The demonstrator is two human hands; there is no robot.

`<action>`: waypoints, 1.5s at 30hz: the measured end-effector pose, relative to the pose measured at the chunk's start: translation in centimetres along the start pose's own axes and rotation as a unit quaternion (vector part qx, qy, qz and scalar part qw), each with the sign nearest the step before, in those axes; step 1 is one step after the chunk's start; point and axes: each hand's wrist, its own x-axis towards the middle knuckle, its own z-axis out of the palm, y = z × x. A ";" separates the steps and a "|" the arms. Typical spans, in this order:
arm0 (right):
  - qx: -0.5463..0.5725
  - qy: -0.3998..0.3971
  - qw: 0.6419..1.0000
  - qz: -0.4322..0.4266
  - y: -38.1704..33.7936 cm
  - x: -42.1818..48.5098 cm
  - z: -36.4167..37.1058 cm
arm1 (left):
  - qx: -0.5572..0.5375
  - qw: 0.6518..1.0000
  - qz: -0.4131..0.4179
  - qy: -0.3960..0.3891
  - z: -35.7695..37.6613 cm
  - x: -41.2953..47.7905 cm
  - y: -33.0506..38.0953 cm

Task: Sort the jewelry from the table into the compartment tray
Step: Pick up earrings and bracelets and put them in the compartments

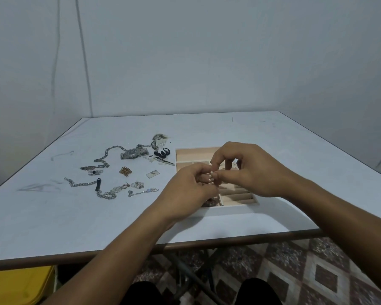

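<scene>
The left hand (185,190) curls its fingers around a short string of pearls (211,178). The right hand (251,170) pinches the same string between thumb and forefinger, its other fingers loosely bent. Both hands meet above the tray (196,153) (they hide part of its near compartments), with the forearms reaching in over the bench's near edge. The tray sits on the white bench (251,128), right of middle and nearer the near edge. More jewelry lies toward the left edge: a watch (133,153), chains (101,164) and a gold piece (125,171). Behind is a pale wall (207,62); below, patterned floor tiles (306,271).
</scene>
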 end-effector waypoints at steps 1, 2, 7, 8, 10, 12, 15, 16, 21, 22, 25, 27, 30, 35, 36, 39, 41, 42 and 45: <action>0.000 -0.001 1.000 0.001 0.1 -0.1 0.1 | 0.002 1.000 0.000 -0.002 0.0 0.0 0.0; 0.000 -0.002 1.000 0.003 0.2 -0.2 0.2 | 0.005 1.000 -0.001 -0.002 0.0 0.0 -0.1; -0.015 0.003 1.000 -0.003 0.7 -0.7 0.8 | 0.004 1.000 -0.005 0.013 0.0 -0.2 0.1; -0.017 0.004 1.000 -0.005 0.8 -0.8 1.0 | 0.000 1.000 -0.005 0.012 0.0 -0.3 0.0; -0.020 0.008 1.000 -0.006 0.9 -0.9 1.0 | -0.007 1.000 -0.003 0.002 -0.1 -0.4 0.0; -0.015 0.020 1.000 -0.002 1.0 -1.0 1.0 | -0.018 1.000 -0.006 -0.006 -0.3 -0.6 0.0; -0.002 0.039 0.999 0.009 1.0 -1.0 0.6 | -0.035 0.999 -0.012 -0.003 -0.8 -0.7 -0.2; -0.003 0.043 0.999 0.012 1.0 -0.9 0.6 | -0.043 0.999 -0.012 -0.001 -1.0 -0.7 -0.2; -0.006 0.047 0.999 0.025 0.8 -0.2 0.6 | -0.034 0.998 0.013 0.042 -3.1 -1.0 -0.3; -0.001 0.043 0.999 0.033 0.7 0.1 0.8 | -0.013 0.998 0.028 0.061 -3.7 -1.0 -0.5; 0.023 0.008 0.998 0.058 0.4 1.4 1.8 | 0.068 0.989 0.059 0.118 -5.6 -1.3 -1.2; 0.032 -0.022 0.998 0.053 0.0 2.4 2.7 | 0.104 0.983 0.060 0.137 -7.0 -1.6 -1.9; 0.009 -0.055 0.998 0.032 -0.9 4.1 3.9 | 0.153 0.974 0.056 0.158 -9.2 -2.1 -2.9; -0.055 -0.090 0.994 0.007 -2.8 7.7 6.0 | 0.210 0.955 0.052 0.202 -12.4 -2.7 -3.8; -0.061 -0.099 0.993 0.002 -3.1 8.5 6.5 | 0.218 0.952 0.048 0.209 -12.9 -2.7 -4.0; -0.090 -0.117 0.989 -0.015 -3.7 10.5 8.2 | 0.232 0.946 0.034 0.222 -14.4 -2.5 -4.7; -0.098 -0.124 0.987 -0.017 -4.1 11.8 9.4 | 0.247 0.941 0.033 0.228 -15.3 -2.3 -5.0; -0.103 -0.130 0.986 -0.017 -4.3 12.4 10.0 | 0.254 0.939 0.032 0.230 -15.7 -2.2 -5.0; -0.130 -0.154 0.979 -0.011 -4.8 14.2 11.8 | 0.259 0.935 0.029 0.239 -16.9 -1.9 -5.3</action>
